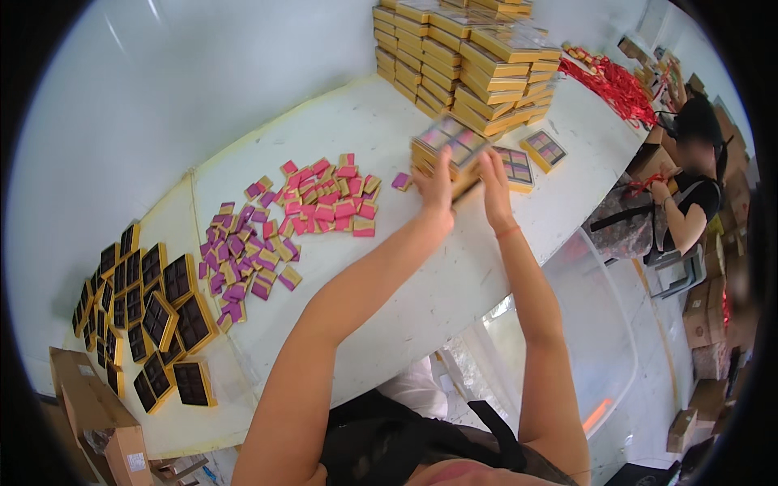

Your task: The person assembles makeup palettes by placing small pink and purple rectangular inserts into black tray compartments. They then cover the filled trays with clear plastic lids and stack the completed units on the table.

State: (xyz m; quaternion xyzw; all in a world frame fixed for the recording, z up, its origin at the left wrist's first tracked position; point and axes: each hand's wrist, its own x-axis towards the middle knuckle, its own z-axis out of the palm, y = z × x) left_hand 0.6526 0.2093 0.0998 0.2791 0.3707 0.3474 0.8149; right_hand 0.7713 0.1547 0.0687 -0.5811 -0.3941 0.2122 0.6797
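Observation:
Between my two hands is a short stack of gold gift boxes point(450, 144), the top one with a clear lid over pink and purple pieces. My left hand point(436, 188) presses its near left side, thumb up along the edge. My right hand point(496, 188) lies against its right side with the fingers upright. The stack is a little blurred, and its underside is partly hidden by my hands. Just right of it lie a filled box point(514, 167) and another filled box point(544, 151). One purple piece point(400, 181) rests beside my left hand.
Tall stacks of filled gold boxes point(466, 61) stand at the back. Loose pink pieces point(328, 198) and purple pieces point(243, 251) cover the middle left of the white table point(381, 300). Black-lined gold trays point(178, 279) pile at far left. Red ribbons point(608, 89) and a seated person point(681, 186) are right.

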